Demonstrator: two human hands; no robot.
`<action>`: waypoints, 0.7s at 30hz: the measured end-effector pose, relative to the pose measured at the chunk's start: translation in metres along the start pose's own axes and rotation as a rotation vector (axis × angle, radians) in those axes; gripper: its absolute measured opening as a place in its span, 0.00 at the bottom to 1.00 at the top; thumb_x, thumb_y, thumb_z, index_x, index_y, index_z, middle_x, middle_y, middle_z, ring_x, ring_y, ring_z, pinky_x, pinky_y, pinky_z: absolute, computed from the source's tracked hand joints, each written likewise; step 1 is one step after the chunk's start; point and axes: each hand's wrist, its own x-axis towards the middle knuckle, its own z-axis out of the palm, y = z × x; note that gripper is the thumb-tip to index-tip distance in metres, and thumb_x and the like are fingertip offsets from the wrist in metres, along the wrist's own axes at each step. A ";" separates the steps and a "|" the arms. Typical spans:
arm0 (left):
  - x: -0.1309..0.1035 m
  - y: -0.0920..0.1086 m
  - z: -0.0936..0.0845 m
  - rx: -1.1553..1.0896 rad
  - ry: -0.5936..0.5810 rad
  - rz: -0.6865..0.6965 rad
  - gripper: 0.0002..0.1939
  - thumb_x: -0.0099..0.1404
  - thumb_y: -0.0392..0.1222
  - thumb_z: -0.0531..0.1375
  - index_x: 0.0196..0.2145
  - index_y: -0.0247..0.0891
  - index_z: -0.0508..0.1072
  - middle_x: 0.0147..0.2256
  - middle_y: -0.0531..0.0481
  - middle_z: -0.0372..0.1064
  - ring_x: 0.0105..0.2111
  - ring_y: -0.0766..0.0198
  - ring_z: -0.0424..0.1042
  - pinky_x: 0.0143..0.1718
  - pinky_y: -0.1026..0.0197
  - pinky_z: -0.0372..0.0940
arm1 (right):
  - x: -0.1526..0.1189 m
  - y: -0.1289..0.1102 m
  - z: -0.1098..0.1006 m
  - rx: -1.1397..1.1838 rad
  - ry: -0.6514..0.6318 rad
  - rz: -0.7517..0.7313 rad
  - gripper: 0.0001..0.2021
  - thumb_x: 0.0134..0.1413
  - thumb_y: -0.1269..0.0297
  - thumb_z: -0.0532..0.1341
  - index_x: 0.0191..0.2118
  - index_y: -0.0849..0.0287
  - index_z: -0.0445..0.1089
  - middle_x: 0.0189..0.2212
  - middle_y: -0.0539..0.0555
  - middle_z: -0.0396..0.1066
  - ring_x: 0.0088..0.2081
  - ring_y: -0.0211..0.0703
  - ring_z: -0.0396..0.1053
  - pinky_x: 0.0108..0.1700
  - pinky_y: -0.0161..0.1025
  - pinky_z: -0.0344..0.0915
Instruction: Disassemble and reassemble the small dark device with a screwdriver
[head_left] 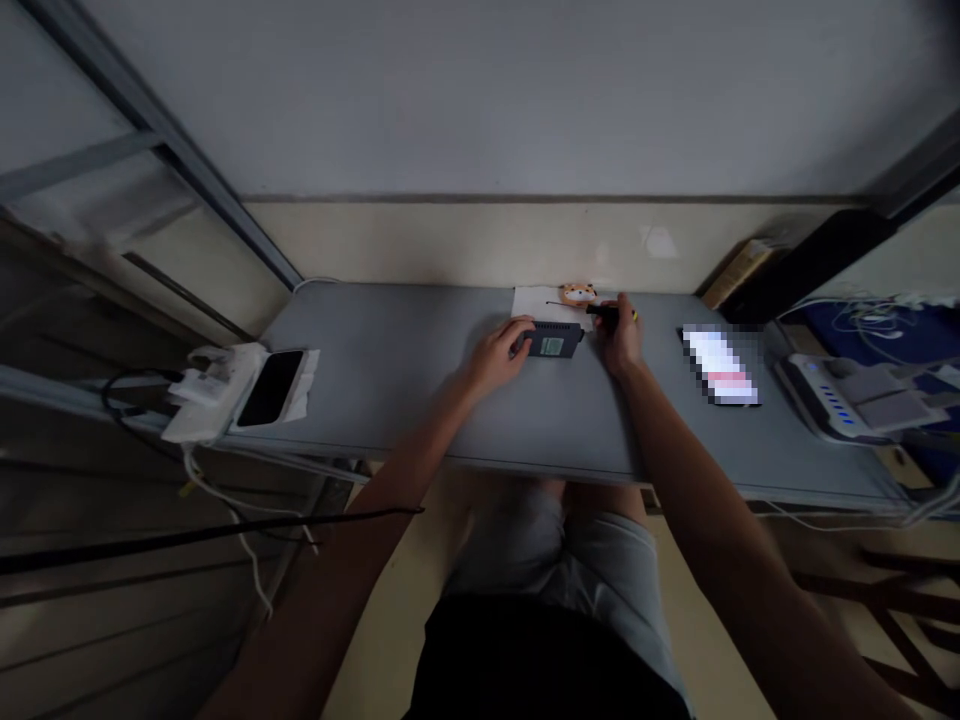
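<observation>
My left hand (502,357) is closed around the left end of a dark box (536,345), which stands on the grey desk. Vent slots run along the box's top edge, and a pale green label sits on its face. Just right of the box, my right hand (621,338) grips a black screwdriver (604,313) with a yellow band near its end. The thin shaft points left, above and behind the box. Behind both lie a white sheet of paper (531,300) and a small orange-and-white animal-faced item (578,293).
A dark-screened phone (271,388) lies at the left beside a white power strip (214,395) with cables. To the right are a lit, pixelated screen (720,365) and a white device with blue lights (832,400). A wall (465,240) borders the desk's back edge.
</observation>
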 end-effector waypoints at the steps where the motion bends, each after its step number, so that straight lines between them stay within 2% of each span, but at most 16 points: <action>1: -0.001 0.001 0.000 -0.008 0.005 0.000 0.08 0.75 0.37 0.58 0.50 0.41 0.72 0.55 0.43 0.76 0.31 0.70 0.75 0.39 0.64 0.73 | 0.000 -0.001 0.000 0.008 0.005 0.003 0.24 0.54 0.38 0.68 0.27 0.56 0.69 0.20 0.45 0.68 0.19 0.31 0.60 0.20 0.32 0.52; 5: -0.006 0.005 0.000 -0.043 0.025 -0.010 0.07 0.74 0.35 0.59 0.48 0.40 0.72 0.53 0.44 0.77 0.30 0.71 0.74 0.37 0.65 0.72 | -0.003 -0.005 0.001 0.039 0.024 0.041 0.24 0.55 0.38 0.67 0.26 0.56 0.67 0.20 0.45 0.67 0.19 0.31 0.62 0.19 0.30 0.52; 11: -0.014 0.009 0.001 -0.150 0.093 -0.099 0.06 0.71 0.34 0.61 0.44 0.40 0.74 0.51 0.45 0.78 0.28 0.71 0.71 0.33 0.66 0.70 | -0.014 -0.012 -0.003 0.059 0.037 0.072 0.24 0.57 0.39 0.65 0.26 0.55 0.66 0.17 0.44 0.64 0.18 0.31 0.60 0.18 0.31 0.50; 17: -0.016 0.013 0.005 -0.169 0.079 -0.133 0.05 0.71 0.35 0.61 0.44 0.39 0.74 0.51 0.46 0.79 0.25 0.73 0.69 0.29 0.68 0.67 | -0.033 -0.016 -0.014 0.083 0.012 0.095 0.24 0.60 0.38 0.63 0.28 0.55 0.67 0.16 0.44 0.64 0.17 0.32 0.57 0.20 0.33 0.53; 21: -0.017 0.019 0.007 -0.163 0.057 -0.114 0.06 0.71 0.34 0.60 0.45 0.39 0.74 0.49 0.46 0.79 0.26 0.72 0.69 0.30 0.67 0.68 | -0.042 -0.020 -0.019 0.093 0.014 0.094 0.25 0.58 0.37 0.64 0.27 0.54 0.67 0.16 0.43 0.63 0.17 0.32 0.56 0.20 0.34 0.52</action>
